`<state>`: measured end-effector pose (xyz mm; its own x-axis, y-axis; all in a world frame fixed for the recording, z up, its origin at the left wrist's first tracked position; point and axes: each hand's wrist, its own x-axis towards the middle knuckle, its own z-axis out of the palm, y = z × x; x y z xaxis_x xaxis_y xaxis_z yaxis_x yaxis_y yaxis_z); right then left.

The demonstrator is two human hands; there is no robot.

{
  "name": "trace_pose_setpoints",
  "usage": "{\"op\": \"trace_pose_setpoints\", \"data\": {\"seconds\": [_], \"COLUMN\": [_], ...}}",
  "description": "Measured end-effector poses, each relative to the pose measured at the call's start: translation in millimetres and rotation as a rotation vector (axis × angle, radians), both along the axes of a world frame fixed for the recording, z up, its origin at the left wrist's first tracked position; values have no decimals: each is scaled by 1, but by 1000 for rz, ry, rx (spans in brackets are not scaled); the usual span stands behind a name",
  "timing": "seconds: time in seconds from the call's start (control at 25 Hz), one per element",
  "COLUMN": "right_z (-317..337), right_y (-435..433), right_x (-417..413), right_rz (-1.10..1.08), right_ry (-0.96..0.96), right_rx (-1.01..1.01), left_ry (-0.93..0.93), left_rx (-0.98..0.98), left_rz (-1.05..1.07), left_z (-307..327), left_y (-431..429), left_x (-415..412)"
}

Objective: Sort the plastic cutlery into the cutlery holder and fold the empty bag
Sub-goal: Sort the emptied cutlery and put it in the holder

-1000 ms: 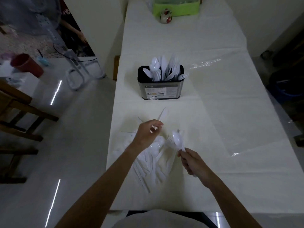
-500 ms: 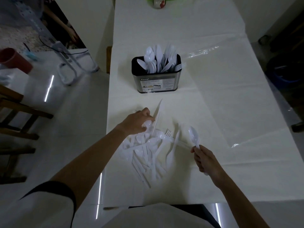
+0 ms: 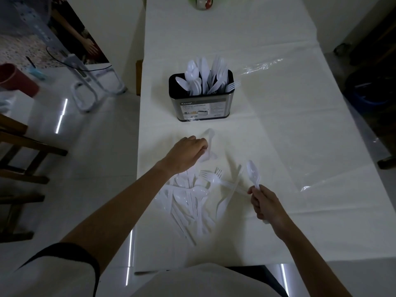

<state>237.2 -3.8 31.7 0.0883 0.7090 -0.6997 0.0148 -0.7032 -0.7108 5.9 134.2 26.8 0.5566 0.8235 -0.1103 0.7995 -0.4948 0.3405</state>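
Note:
A pile of white plastic cutlery (image 3: 192,198) lies on the table near me, with forks, spoons and knives mixed. My left hand (image 3: 186,156) hovers just beyond the pile and grips a blurred white knife (image 3: 209,144) that points away from me. My right hand (image 3: 264,203) holds white spoons (image 3: 252,172) upright by their handles, to the right of the pile. The metal cutlery holder (image 3: 201,108) stands further up the table, filled with several white pieces. A clear plastic bag (image 3: 300,116) lies flat on the table to the right of the holder.
The long table (image 3: 235,35) has a white cover; its left edge runs beside the pile. A small jar (image 3: 203,3) and a green container stand at the far end. Wooden chairs (image 3: 19,151) stand on the tiled floor to the left.
My left hand moved slightly away from me with the knife, which now looks blurred. My right hand kept its spoons in about the same place.

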Motion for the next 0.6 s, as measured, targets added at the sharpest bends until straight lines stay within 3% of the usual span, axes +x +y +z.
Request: {"op": "trace_pose_setpoints", "data": {"seconds": [0.16,0.4,0.48,0.6], "right_z": [2,-2,-1,3], "right_y": [11,30,33,30], "right_x": [-10,-35,-44,-52], "right_rz": [22,7,-27,-76], "right_ry": [7,188,237,430], "right_rx": [54,124,106,38], "left_ry": [-212,-758,-801,-656], "left_rx": [-70,-548,-551,-341], "left_rz": [74,577,717,706], "left_z": [22,36,32,23], "left_y": [-7,-39,-46,-53], "left_x": [16,63,68,63]}}
